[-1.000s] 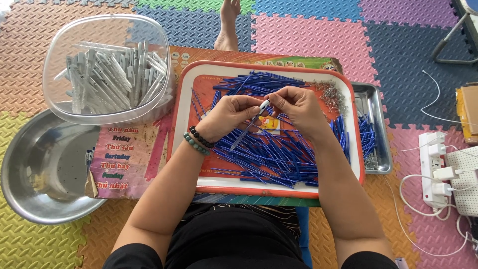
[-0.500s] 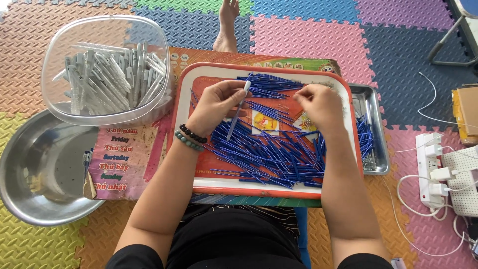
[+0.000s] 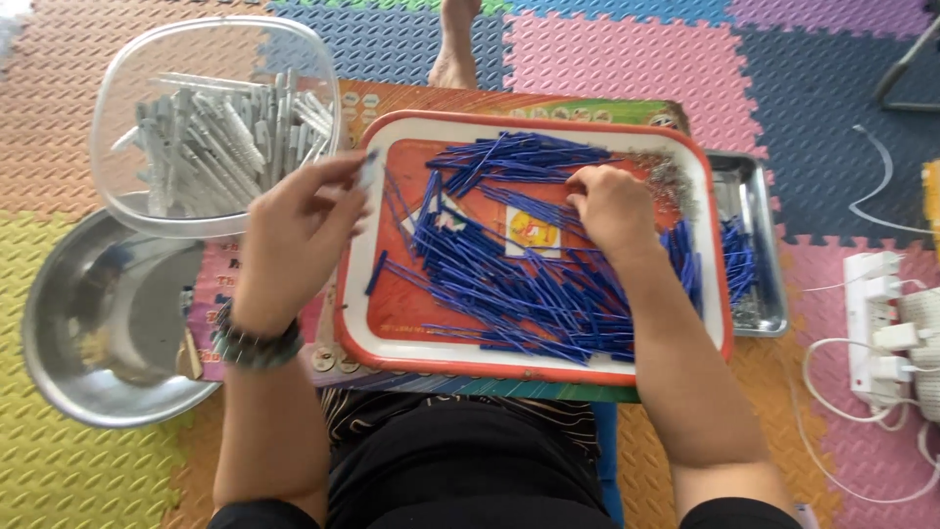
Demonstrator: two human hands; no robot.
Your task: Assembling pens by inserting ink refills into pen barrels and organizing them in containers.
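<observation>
on the red tray (image 3: 534, 370): heap of blue pen refills (image 3: 529, 284). clear bowl (image 3: 211, 122) upper left holds grey pen barrels (image 3: 225, 137). left hand (image 3: 294, 240), fingers pinched on a small blurred pen piece (image 3: 368, 168) beside the bowl. right hand (image 3: 612, 211), fingers curled down into the refills.

The small piece pinched at the left hand's (image 3: 294, 230) fingertips (image 3: 357, 176) is motion-blurred — its kind cannot be told. The right hand's (image 3: 612, 211) fingertips (image 3: 578, 191) curl down into the blue sticks (image 3: 529, 284), so what lies beneath them is hidden — any grasp unclear.
</observation>
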